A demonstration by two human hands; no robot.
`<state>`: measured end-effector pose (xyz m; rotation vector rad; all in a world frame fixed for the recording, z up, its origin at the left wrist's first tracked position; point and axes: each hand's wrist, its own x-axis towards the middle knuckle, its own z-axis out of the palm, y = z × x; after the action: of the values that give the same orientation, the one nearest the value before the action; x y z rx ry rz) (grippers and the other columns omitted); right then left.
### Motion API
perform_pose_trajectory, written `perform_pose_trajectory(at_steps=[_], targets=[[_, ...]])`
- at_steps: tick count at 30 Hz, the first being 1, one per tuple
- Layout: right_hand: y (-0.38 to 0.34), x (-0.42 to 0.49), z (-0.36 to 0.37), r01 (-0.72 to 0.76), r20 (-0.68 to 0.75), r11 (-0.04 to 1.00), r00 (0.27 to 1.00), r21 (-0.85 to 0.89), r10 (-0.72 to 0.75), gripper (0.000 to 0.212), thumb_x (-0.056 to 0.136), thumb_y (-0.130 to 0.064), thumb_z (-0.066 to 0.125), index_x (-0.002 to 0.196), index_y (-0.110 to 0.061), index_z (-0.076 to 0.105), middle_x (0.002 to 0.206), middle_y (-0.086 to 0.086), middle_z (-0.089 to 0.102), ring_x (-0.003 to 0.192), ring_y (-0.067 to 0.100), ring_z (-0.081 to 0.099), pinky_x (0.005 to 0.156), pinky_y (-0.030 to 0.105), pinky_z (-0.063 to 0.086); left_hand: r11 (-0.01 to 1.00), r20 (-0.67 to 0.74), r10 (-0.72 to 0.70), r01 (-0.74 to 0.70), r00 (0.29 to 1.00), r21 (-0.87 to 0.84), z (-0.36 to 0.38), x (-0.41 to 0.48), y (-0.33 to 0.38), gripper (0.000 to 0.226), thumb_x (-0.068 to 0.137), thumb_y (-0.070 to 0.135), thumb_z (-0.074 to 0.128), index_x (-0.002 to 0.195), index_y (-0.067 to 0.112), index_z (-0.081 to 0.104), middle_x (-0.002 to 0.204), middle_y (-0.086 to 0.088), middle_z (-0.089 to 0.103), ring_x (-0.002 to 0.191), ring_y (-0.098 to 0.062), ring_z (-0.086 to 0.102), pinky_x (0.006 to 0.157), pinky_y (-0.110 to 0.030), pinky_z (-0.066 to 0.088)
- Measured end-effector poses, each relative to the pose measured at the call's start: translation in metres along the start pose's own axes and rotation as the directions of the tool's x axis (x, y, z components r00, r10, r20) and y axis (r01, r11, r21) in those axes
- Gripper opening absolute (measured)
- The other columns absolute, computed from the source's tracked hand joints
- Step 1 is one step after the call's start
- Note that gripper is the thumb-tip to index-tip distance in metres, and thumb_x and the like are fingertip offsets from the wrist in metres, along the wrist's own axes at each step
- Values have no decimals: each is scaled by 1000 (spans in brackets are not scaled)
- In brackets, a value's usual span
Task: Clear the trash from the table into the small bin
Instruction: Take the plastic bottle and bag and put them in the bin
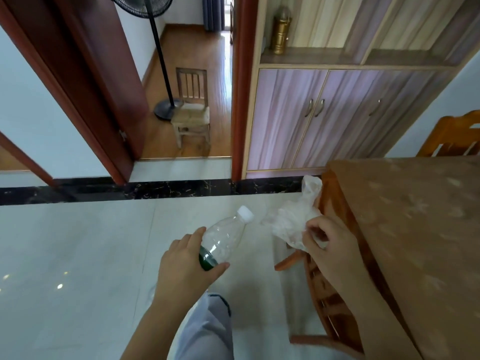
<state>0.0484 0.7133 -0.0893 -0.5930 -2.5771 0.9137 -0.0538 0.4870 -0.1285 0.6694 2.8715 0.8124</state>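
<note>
My left hand (183,266) grips an empty clear plastic bottle (225,236) with a white cap and a green label, held tilted over the pale tiled floor. My right hand (328,246) pinches a crumpled clear plastic bag (291,222) just off the left edge of the table (415,229). The table carries a brown patterned cloth. No bin shows in the head view.
A wooden chair (319,289) is tucked under the table by my right arm; another chair (457,139) stands at the far side. Ahead are a purple-doored cabinet (324,118), an open doorway with a small stool (193,120) and a fan stand (166,110).
</note>
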Motion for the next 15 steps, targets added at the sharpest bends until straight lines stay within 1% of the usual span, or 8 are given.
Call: perform_pose_trajectory(at_steps=[1, 4, 6, 9, 11, 12, 14, 15], targets=[[-2, 23, 9, -7, 6, 1000, 1000, -20, 8, 5, 80, -13, 58, 83, -17, 58, 82, -4, 53, 66, 4, 50, 59, 10, 41, 1000, 7, -5, 5, 1000, -7, -2, 25, -7, 83, 67, 58, 67, 134, 21, 35, 119, 0, 59, 102, -18, 50, 87, -31, 42], [-15, 94, 32, -29, 8, 997, 1000, -73, 29, 7, 81, -6, 62, 88, -3, 61, 88, 10, 58, 74, 14, 53, 66, 10, 40, 1000, 25, -2, 2, 1000, -4, -14, 101, -27, 84, 68, 57, 68, 135, 20, 34, 121, -1, 58, 103, -19, 49, 88, -34, 43], [-26, 141, 40, -25, -58, 995, 998, -101, 19, 7, 78, -2, 64, 84, -2, 61, 86, 13, 58, 73, 20, 53, 67, 7, 39, 1000, 41, 24, -24, 999, 14, -21, 151, -34, 85, 68, 58, 67, 136, 21, 33, 122, 0, 57, 103, -18, 49, 88, -34, 42], [-30, 206, 47, -55, -184, 994, 982, -98, 36, 7, 75, 4, 65, 81, 2, 61, 82, 19, 57, 69, 27, 51, 68, -1, 34, 995, 44, 88, -90, 995, 33, -28, 227, -35, 86, 67, 60, 66, 136, 23, 32, 122, 2, 56, 106, -17, 47, 90, -33, 40], [-26, 238, 54, -93, -202, 990, 977, -105, 71, 6, 77, 3, 64, 81, 1, 60, 83, 20, 57, 67, 25, 49, 66, -2, 33, 991, 36, 131, -132, 991, 35, -27, 273, -31, 84, 66, 58, 68, 135, 23, 34, 116, 3, 58, 103, -17, 47, 86, -31, 39], [-21, 251, 57, -110, -202, 989, 975, -98, 88, 5, 77, 2, 64, 81, 1, 60, 83, 20, 57, 66, 26, 49, 65, 0, 34, 989, 37, 144, -145, 989, 32, -25, 293, -28, 84, 65, 58, 68, 134, 22, 36, 113, 3, 59, 101, -16, 48, 85, -30, 39], [-9, 274, 59, -150, -207, 985, 970, -80, 131, 5, 78, 1, 63, 81, 0, 60, 84, 20, 57, 66, 28, 51, 61, 8, 36, 985, 58, 171, -173, 984, 21, -16, 330, -17, 84, 64, 59, 69, 132, 21, 39, 113, 2, 60, 100, -18, 50, 84, -31, 41], [-2, 284, 59, -168, -213, 983, 966, -73, 150, 5, 78, 1, 63, 81, -1, 60, 84, 19, 58, 67, 28, 52, 60, 13, 35, 980, 72, 194, -196, 978, 24, -11, 347, -11, 84, 64, 60, 69, 132, 21, 39, 114, 2, 61, 101, -18, 51, 85, -33, 42]])
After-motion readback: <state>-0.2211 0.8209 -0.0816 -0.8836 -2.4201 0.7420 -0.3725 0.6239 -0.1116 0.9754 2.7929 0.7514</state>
